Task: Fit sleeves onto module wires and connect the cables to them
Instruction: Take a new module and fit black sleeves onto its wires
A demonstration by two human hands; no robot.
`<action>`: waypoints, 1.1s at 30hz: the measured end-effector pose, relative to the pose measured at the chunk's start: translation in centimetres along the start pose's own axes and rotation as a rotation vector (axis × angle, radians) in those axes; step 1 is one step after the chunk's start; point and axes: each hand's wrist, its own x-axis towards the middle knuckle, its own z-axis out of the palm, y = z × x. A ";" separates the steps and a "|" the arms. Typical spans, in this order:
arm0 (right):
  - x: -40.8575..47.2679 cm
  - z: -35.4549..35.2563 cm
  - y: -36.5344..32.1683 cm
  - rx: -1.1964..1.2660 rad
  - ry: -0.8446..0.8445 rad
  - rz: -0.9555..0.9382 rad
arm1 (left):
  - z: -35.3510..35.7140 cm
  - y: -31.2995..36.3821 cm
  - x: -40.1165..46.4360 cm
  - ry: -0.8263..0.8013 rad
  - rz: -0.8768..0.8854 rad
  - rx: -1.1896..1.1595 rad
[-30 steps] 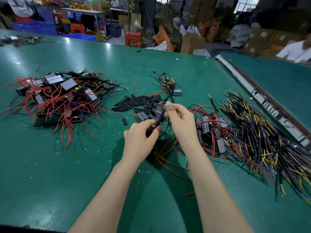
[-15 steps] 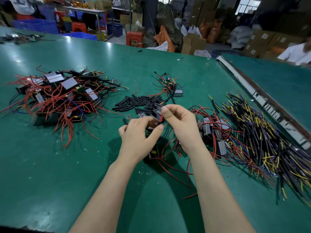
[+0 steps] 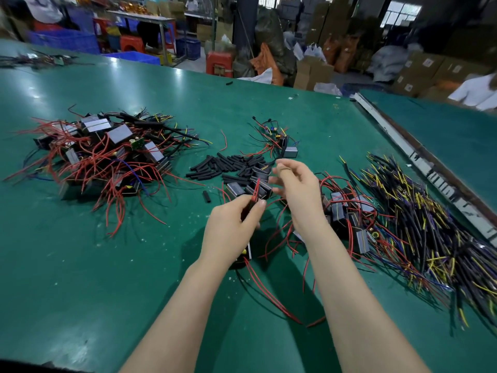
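Left hand [image 3: 231,226]: curled around a black sleeve [image 3: 252,206], thumb pressed against its side; red wires [image 3: 256,187] stick out of the sleeve's upper end.
Sleeve axis: nearly upright, tilted slightly toward the right hand, open end facing up and away from the body.
Module [image 3: 245,256]: hangs below the left hand, mostly hidden by the wrist; its red leads trail down and right over the counter [image 3: 80,265].
Right hand [image 3: 298,192]: raised just beside and beyond the sleeve tip, apart from it; fingers [image 3: 285,165] loosely spread and holding nothing visible, though motion blur softens the fingertips.
Key relation: wire ends lie to the left of and slightly below the right fingers, near but not touching; right hand is the free one for the next pick.
Sleeve pile [image 3: 228,168]: loose black sleeves lying flat, just beyond both hands, closest to the right hand.
Cable heap [image 3: 430,224]: black cables with yellow and purple cores, well to the right of the right forearm, long axes running roughly toward and away from the body.
Loose modules [image 3: 347,214]: cluster with red wires, between the right wrist and the cable heap.
Finished heap [image 3: 107,154]: modules with red wires and black cables attached, far left, well apart from both hands.
Probable step: sleeve seated on the wires; likely reach rightward for a cable, or forward for another sleeve.
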 end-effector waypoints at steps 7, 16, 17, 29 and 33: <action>6.2 5.2 1.1 -1.475 -0.391 -0.212 | -0.1 0.3 -0.2 0.156 0.049 0.056; 8.9 7.9 2.8 -1.715 -0.509 -0.289 | 0.2 0.0 0.2 0.154 0.042 -0.003; 8.8 7.8 2.8 -1.706 -0.506 -0.301 | 0.2 0.0 0.2 0.158 0.044 -0.006; 0.8 0.4 -1.9 -0.281 -0.158 -0.135 | 0.3 0.4 0.1 0.109 0.099 0.018; -2.4 -2.1 -1.7 0.195 -0.005 -0.110 | 0.4 0.2 0.0 0.034 0.202 0.009</action>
